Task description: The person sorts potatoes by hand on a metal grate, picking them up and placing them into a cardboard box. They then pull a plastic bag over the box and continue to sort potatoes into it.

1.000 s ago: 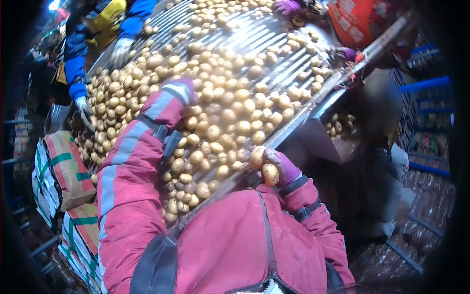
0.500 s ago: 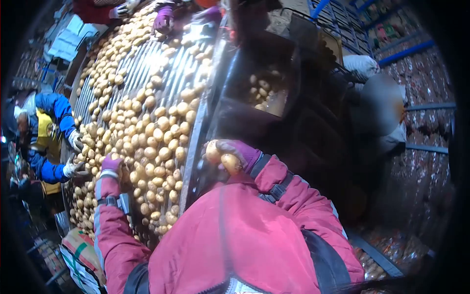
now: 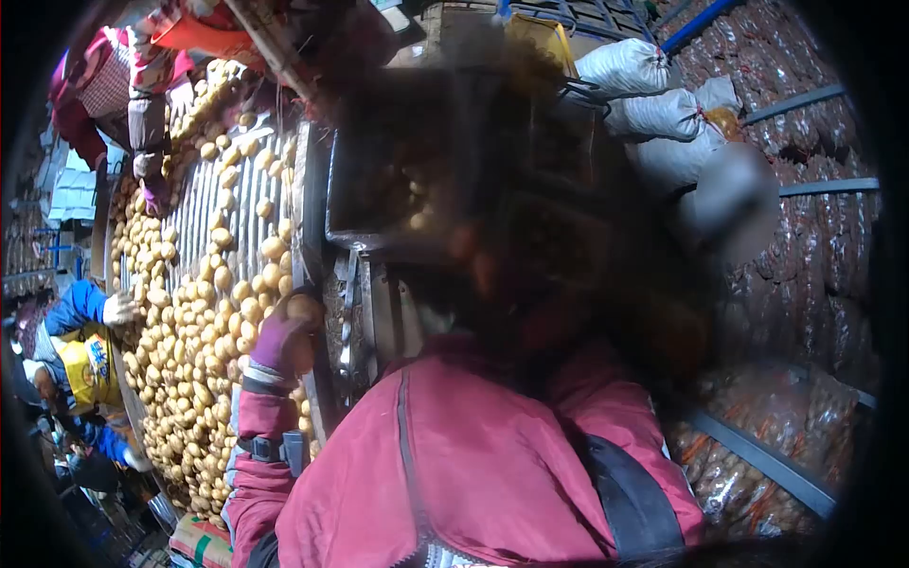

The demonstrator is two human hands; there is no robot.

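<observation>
My left hand (image 3: 280,341), in a purple glove, is closed around potatoes (image 3: 302,352) at the near side of the sorting table (image 3: 308,204). Loose potatoes (image 3: 204,355) cover much of its slatted surface. My right arm (image 3: 592,383) reaches forward into deep shadow, where the hand is too dark to make out. Two reddish-lit potatoes (image 3: 485,272) show in that shadow, beside a dark crate (image 3: 355,241) with some potatoes inside.
Across the table a person in blue sleeves (image 3: 80,308) works with gloved hands among the potatoes. Another person's purple glove (image 3: 154,194) is at the far end. White sacks (image 3: 663,114) lie to the right, beside stacked bags of reddish-brown produce (image 3: 814,227).
My view has turned to the right. My left hand has come to the table's near edge with potatoes in it. My right hand, seen holding potatoes before, has gone forward into the shadow.
</observation>
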